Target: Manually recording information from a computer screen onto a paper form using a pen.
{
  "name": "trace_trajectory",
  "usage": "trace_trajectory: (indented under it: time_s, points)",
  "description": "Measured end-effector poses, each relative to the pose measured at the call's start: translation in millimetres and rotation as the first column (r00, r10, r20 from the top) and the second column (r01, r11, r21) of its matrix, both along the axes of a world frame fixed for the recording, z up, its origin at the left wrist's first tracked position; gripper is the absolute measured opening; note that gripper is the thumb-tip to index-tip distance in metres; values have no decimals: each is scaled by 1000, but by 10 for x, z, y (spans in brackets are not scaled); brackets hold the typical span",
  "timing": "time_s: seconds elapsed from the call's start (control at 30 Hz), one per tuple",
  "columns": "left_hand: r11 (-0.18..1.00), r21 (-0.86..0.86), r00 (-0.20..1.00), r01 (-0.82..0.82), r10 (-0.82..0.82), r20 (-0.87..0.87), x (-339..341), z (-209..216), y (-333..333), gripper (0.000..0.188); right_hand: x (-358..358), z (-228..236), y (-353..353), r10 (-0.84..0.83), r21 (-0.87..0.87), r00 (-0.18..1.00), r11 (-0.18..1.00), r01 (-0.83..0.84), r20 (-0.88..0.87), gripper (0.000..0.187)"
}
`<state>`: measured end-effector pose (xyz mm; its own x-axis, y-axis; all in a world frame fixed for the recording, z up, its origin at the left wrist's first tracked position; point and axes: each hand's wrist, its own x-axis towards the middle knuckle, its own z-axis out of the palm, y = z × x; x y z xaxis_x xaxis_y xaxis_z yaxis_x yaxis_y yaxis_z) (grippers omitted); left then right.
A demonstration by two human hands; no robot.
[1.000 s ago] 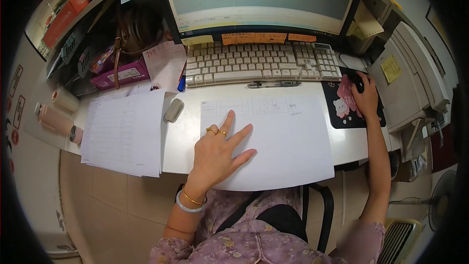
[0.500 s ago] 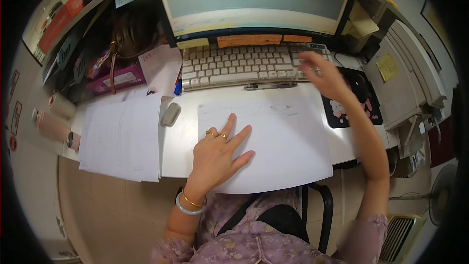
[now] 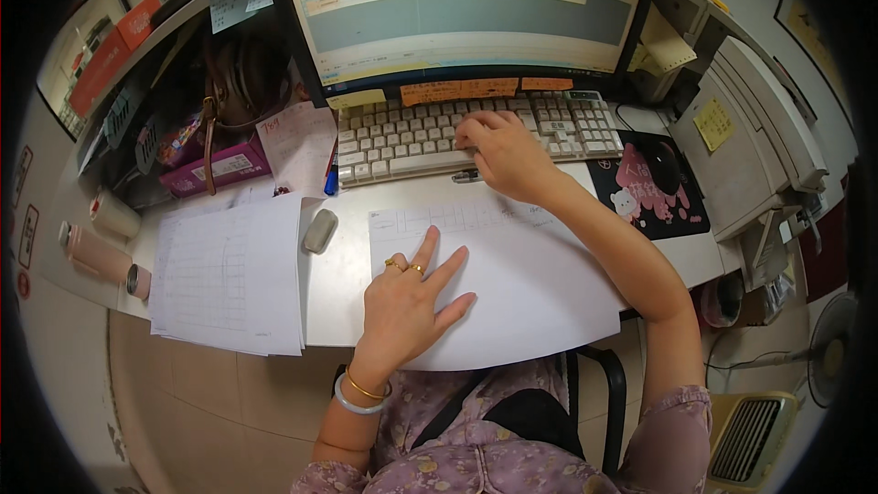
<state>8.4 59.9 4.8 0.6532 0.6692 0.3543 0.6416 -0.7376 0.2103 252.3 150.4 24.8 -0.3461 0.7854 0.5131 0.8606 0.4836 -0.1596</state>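
Note:
My left hand (image 3: 409, 302) lies spread on a large white sheet of paper (image 3: 530, 293), its index finger touching the faint ruled lines near the top. Rings sit on its fingers. Over the right-middle keys of a beige keyboard (image 3: 402, 148) rests my right hand (image 3: 512, 154). Its fingers are bent and hold nothing, with the tips on or just above the keys. Partly covered by that hand, a pen (image 3: 465, 177) lies below the keyboard. Behind the keyboard stands a lit monitor (image 3: 466, 23) with orange notes along its lower edge.
A stack of printed sheets (image 3: 229, 274) lies at the left, beside a grey oblong object (image 3: 320, 231). Pink bottles (image 3: 96, 253) stand at the far left. To the right are a black mouse (image 3: 665, 169) on a patterned mouse pad (image 3: 631, 206) and a bulky printer (image 3: 745, 137).
My right hand has moved left from the number keys to the middle keys. My left hand stays on the paper. The whole view has shifted slightly.

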Motion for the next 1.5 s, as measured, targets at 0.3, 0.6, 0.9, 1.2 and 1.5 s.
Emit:
trace_trajectory:
  time_s: [0.3,0.6,0.9,1.2,1.5]
  points:
    - [1000,11,1000,14,-14,-11,13,15,-7,49,-250,-41,137,92,-85,995,992,-90,23,26]
    - [1000,-3,1000,-18,18,-8,-12,-7,-5,49,-25,75,56,69,-20,986,997,-72,-151,27]
    - [999,20,999,43,-43,18,77,83,-20,48,1676,-95,-601,-325,94,892,924,370,-314,17]
    - [997,-49,998,-53,51,-33,64,55,-43,51,1578,14,-656,-353,27,901,928,371,-254,12]
    - [1000,25,1000,1,-1,-6,54,17,-28,48,1657,-36,-564,-350,87,893,918,387,-282,14]
